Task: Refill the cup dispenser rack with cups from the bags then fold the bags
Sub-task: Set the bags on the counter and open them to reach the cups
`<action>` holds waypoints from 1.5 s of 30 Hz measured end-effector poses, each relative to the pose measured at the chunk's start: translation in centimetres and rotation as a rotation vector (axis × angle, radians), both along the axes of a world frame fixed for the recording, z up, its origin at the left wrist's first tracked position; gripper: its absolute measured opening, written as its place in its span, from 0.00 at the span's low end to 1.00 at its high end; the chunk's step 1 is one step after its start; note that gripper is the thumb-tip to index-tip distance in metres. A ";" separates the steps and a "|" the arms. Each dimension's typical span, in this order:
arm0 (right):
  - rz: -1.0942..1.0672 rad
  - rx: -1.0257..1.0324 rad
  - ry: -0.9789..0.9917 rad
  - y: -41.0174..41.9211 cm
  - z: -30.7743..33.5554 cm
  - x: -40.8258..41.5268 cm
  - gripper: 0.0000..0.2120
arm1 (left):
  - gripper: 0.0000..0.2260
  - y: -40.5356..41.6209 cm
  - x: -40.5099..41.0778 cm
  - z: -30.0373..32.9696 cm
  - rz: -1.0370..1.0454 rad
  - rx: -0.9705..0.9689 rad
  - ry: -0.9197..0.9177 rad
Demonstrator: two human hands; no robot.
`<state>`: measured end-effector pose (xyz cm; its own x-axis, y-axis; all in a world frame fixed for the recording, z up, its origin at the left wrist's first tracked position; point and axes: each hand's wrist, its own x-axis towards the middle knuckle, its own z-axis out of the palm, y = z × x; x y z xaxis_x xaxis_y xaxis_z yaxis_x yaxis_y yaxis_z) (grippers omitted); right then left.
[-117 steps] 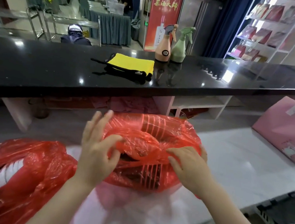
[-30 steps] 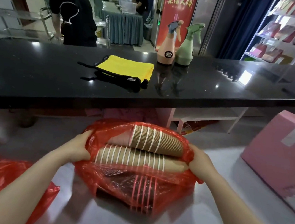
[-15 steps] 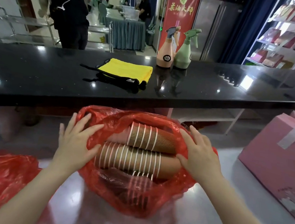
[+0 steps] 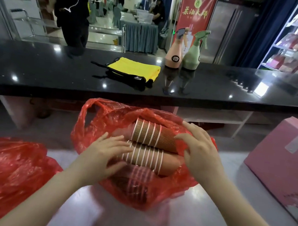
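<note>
Reaching into a red bag [image 4: 92, 136] full of brown paper cups on the white table [image 4: 207, 210].

From the head view, the bag lies in the middle, its mouth wide. The left hand [image 4: 104, 154] rests with straight fingers on the near cup stack [image 4: 148, 158]. The right hand [image 4: 200, 154], fingers spread and holding nothing, touches the far cup stack [image 4: 152, 136]. A second red bag [image 4: 11, 171] lies near left. Far back, a red banner [image 4: 195, 7] shows gold Chinese writing.
</note>
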<state>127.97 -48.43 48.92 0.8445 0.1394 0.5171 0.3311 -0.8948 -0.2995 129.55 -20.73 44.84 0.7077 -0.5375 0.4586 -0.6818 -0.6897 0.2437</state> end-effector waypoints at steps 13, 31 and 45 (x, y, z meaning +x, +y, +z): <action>-0.180 0.074 0.148 -4.3 0.9 -3.3 0.16 | 0.27 -5.7 0.3 -2.9 0.187 0.291 0.165; 0.140 -0.030 0.219 -1.4 -3.7 1.2 0.15 | 0.20 -6.8 6.5 -1.8 0.405 -0.536 0.626; 0.051 -0.007 0.221 0.4 -5.2 2.6 0.39 | 0.08 -3.3 0.3 1.8 0.363 -0.838 0.499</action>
<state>130.59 -48.04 43.68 0.9288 0.1879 0.3195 0.3033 -0.8807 -0.3638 129.83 -24.05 46.61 0.9749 0.1018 0.1978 -0.1574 -0.3126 0.9367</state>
